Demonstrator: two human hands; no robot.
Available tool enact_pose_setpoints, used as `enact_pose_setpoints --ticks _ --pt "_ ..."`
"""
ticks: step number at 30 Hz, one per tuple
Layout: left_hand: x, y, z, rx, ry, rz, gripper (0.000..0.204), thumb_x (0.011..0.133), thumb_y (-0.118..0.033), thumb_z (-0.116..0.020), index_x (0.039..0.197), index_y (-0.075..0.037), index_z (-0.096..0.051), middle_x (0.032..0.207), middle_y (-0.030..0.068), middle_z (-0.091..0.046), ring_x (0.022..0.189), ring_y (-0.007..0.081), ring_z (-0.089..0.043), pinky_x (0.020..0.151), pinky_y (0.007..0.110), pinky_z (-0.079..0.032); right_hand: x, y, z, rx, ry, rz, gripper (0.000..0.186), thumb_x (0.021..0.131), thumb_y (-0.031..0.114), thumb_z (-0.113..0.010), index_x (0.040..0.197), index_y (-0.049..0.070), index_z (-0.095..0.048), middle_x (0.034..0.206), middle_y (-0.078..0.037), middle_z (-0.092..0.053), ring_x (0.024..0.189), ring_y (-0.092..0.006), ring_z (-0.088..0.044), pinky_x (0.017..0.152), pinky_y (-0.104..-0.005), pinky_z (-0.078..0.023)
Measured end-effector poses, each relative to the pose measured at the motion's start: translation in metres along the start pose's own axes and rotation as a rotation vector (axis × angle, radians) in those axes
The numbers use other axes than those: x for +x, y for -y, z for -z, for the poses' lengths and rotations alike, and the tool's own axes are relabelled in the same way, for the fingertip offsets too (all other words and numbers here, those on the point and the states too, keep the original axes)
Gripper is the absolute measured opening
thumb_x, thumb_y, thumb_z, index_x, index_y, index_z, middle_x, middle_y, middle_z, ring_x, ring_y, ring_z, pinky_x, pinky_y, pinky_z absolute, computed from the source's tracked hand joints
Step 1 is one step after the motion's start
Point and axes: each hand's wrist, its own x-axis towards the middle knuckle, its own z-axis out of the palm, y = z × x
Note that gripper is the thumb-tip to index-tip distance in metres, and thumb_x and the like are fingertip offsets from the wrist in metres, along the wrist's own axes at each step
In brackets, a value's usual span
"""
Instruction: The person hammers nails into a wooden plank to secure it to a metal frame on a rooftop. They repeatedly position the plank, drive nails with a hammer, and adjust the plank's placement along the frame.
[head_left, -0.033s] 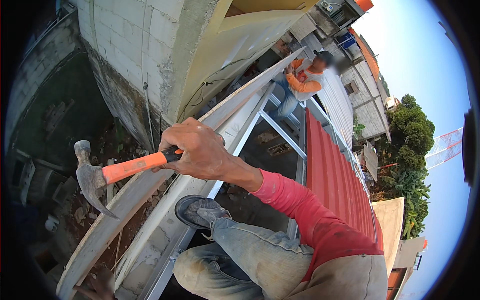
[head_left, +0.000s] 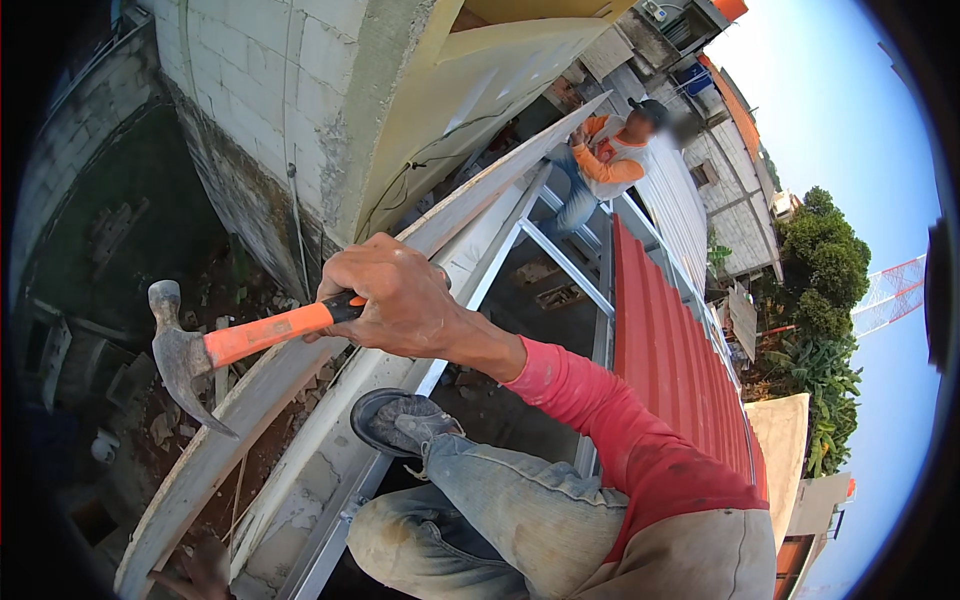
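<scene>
Over the board (head_left: 190, 487), the right hand (head_left: 385, 298) grips a hammer (head_left: 268, 334), apparently poised; next needs steady aim. Left hand (head_left: 207, 572): hold unclear.

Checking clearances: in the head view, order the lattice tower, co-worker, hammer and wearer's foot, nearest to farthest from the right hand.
1. Hammer, gripped in the right hand.
2. Foot, just below it in view.
3. Co-worker, upper right.
4. Lattice tower, far right background.

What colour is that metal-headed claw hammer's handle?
Orange and black handle, shown best in the head view.
</scene>
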Motion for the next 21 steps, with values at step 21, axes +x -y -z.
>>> enact_pose_setpoints --ticks 21 --pt "-0.045 -0.018 -0.045 -0.382 0.004 0.282 0.078 0.097 -0.066 -0.063 0.125 0.007 -0.056 0.066 -0.0026 -0.034 0.046 0.0068 -0.020 0.035 0.023 -0.020 -0.005 -0.009 -0.001 -0.035 0.059 -0.044 0.038 0.072 0.031 -0.095 0.076 0.009 -0.064 0.067 -0.003 -0.062 0.061 -0.0256 -0.058 0.068 -0.0400 -0.047"
